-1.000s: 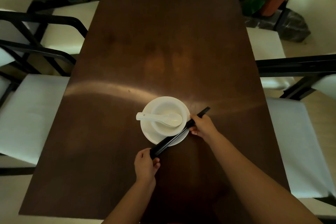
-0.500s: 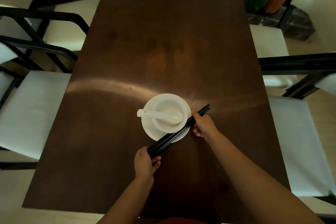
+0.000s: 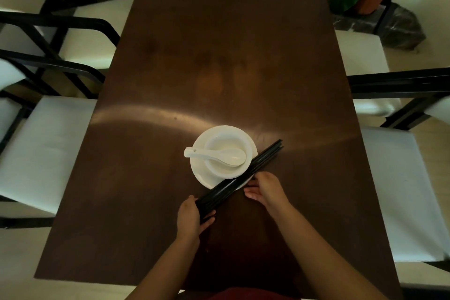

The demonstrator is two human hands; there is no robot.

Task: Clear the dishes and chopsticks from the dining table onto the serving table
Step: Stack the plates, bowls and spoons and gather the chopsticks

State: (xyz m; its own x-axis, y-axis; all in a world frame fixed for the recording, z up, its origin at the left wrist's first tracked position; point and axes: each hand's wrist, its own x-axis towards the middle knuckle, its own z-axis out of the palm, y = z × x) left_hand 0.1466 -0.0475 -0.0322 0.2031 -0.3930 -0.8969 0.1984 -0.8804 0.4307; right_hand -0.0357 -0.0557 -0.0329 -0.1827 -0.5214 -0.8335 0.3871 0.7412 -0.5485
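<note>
Your left hand (image 3: 188, 217) has its fingers curled round the near end of the black chopsticks (image 3: 239, 179), and the bundle runs from there toward two o'clock, across the near-right rim of the white plate (image 3: 202, 179), with its far tips sticking out past the plate over the dining table (image 3: 146, 178). Your right hand (image 3: 266, 189) sits just beside the bundle at its middle, at about five o'clock from the plate; its fingers are loosely bent toward the sticks, and you cannot tell from here whether they pinch them or only touch. The plate carries a white bowl (image 3: 227, 151) with a white spoon (image 3: 215, 154) laid across it, handle pointing to nine o'clock. The step in hand looks like gathering the chopsticks into one tidy bundle on the stack so everything travels together. Square the ends with your left palm first, since several sticks seem slightly fanned at the far tips. Either rest them flat across the plate so they cannot roll, or keep them in one fist. Before lifting, watch the spoon: it is perched loosely and may slide if the plate tilts. The serving table is not in view, so carry the stack level and low.
</note>
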